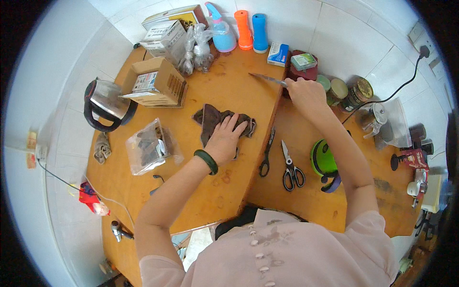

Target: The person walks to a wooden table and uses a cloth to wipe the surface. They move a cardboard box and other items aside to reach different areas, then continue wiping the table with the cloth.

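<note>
My left hand (225, 138) lies flat, fingers stretched out, on a crumpled dark brown cloth (209, 122) in the middle of the wooden table. A green bangle (206, 161) circles that wrist. Farther back on the right, my right hand (308, 93) is closed round a knife (270, 79). Its slim blade points left over the tabletop, and the handle is hidden in my fingers. Below the right forearm lie scissors (290, 168) with dark handles, blades pointing away from me. A second dark pair of scissors (267, 155) rests beside the table's seam.
An open cardboard box (162, 93) and an electric kettle (106, 98) stand at the left. A clear plastic bag (143, 160) lies nearer. Along the wall stand a spray bottle (221, 36) and two torches, orange (244, 31) and blue (259, 33). Tins (338, 91) and a green jug (322, 155) are right.
</note>
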Demonstrator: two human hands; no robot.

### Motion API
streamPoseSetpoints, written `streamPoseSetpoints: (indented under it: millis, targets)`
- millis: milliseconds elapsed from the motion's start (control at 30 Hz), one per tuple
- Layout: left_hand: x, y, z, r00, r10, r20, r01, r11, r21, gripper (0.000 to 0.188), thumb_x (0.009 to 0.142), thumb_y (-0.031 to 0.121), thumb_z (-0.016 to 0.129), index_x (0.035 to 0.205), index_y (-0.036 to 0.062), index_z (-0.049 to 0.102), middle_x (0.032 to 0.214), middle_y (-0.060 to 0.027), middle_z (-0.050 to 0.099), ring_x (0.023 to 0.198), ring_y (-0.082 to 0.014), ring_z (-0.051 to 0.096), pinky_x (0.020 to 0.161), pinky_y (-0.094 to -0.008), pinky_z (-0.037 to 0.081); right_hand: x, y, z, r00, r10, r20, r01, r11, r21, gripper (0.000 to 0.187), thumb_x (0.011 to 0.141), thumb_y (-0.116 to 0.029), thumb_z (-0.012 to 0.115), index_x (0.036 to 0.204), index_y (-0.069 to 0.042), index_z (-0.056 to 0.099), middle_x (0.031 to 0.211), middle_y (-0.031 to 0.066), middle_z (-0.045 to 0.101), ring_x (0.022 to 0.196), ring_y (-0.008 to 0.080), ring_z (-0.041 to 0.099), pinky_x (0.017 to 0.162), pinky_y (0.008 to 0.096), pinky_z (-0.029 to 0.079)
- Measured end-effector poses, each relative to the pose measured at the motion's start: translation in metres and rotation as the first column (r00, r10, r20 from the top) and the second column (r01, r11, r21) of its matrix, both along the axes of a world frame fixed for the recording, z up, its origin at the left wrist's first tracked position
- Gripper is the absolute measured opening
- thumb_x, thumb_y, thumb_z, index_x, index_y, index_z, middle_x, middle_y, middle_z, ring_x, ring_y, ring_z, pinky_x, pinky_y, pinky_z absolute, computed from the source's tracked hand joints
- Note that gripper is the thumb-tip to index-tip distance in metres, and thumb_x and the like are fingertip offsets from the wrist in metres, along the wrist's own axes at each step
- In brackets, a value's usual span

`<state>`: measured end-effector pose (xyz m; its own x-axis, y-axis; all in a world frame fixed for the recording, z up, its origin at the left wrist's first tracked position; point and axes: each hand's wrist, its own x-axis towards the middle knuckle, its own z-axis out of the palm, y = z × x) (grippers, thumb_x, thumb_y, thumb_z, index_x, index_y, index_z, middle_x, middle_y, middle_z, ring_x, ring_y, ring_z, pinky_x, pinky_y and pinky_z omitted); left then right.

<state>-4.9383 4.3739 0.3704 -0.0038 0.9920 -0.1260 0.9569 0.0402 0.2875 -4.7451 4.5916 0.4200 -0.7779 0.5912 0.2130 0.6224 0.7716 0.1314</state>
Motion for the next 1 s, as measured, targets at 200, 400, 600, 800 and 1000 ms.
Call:
streamPoseSetpoints:
  millis: [200,400,600,800,1000]
  targets:
    - [0.0018,-0.0009,0.0031,1.000,-0.001,-0.018,0.001,1.000,0.009,0.063,0.081,0.001,0.058,0.141,0.0078,0.041,0.152,-0.0224,0.029,0.141,-0.0415,0.029,0.113,-0.0520,0.029,-0.0017,0.0000,-0.0034,1.000,0.017,-0.003,-0.016,1.000,0.018,0.016,0.094,-0.019,0.052,0.103,-0.011,0.063,0.077,0.0120,0.064,0.070,0.0301,0.069,0.057,0.0419,0.055]
    - [0.0016,-0.0013,0.0026,1.000,0.002,-0.012,-0.002,1.000,-0.002,0.064,0.081,0.000,0.057,0.142,0.0084,0.041,0.152,-0.0226,0.029,0.140,-0.0420,0.029,0.112,-0.0526,0.030,-0.0012,-0.0024,-0.0017,1.000,0.003,-0.009,-0.003,1.000,0.001,0.015,0.094,-0.018,0.052,0.103,-0.011,0.062,0.078,0.0113,0.065,0.070,0.0298,0.069,0.057,0.0425,0.055]
    - [0.0017,-0.0014,0.0019,1.000,-0.017,-0.024,0.017,1.000,0.010,0.063,0.081,0.000,0.057,0.142,0.0079,0.041,0.152,-0.0229,0.030,0.140,-0.0424,0.029,0.112,-0.0530,0.030,0.0021,0.0001,-0.0049,1.000,0.007,-0.024,-0.007,1.000,-0.005,0.015,0.096,-0.020,0.051,0.102,-0.013,0.061,0.076,0.0107,0.064,0.070,0.0306,0.069,0.057,0.0435,0.055]
    - [0.0012,-0.0004,0.0035,1.000,-0.006,0.000,0.006,0.999,0.032,0.062,0.081,-0.002,0.055,0.141,0.0073,0.042,0.152,-0.0232,0.030,0.140,-0.0427,0.029,0.112,-0.0531,0.030,-0.0027,0.0032,-0.0090,0.999,-0.007,-0.034,0.008,1.000,0.006,0.016,0.096,-0.021,0.050,0.102,-0.012,0.061,0.076,0.0111,0.063,0.070,0.0313,0.069,0.057,0.0439,0.055]
    - [0.0019,-0.0017,0.0027,1.000,-0.008,-0.007,0.008,0.999,0.033,0.061,0.082,-0.002,0.055,0.141,0.0077,0.042,0.152,-0.0230,0.030,0.140,-0.0427,0.029,0.113,-0.0524,0.030,0.0014,-0.0031,-0.0042,0.999,-0.018,-0.046,0.016,0.999,-0.040,0.016,0.095,-0.019,0.050,0.102,-0.011,0.063,0.079,0.0118,0.064,0.073,0.0314,0.069,0.060,0.0434,0.055]
